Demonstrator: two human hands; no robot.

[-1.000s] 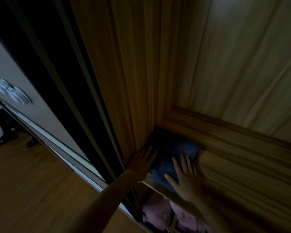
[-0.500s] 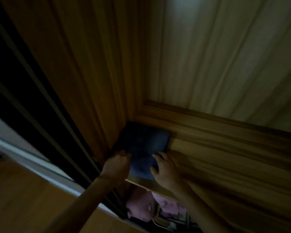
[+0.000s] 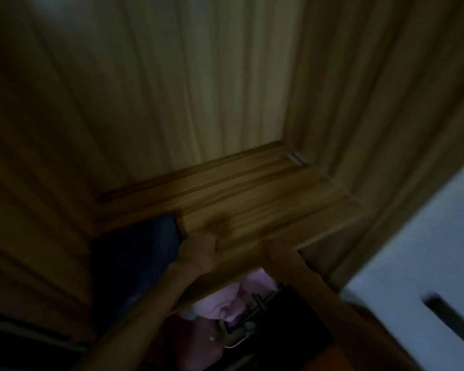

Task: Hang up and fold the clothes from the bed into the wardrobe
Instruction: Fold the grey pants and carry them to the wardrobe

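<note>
Dark blue garment point(image 3: 134, 263), folded flat in the shelf point(image 3: 252, 204) corner; left hand point(image 3: 201, 247) at its edge, fingers' state unclear.

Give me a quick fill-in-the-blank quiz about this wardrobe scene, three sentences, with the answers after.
1. The folded dark blue garment lies at the ___ end of the wooden shelf.
2. A hand is at that garment's ___ edge.
3. Below the shelf's front edge shows a crumpled ___ cloth.
Answers: left; right; pink.
</note>
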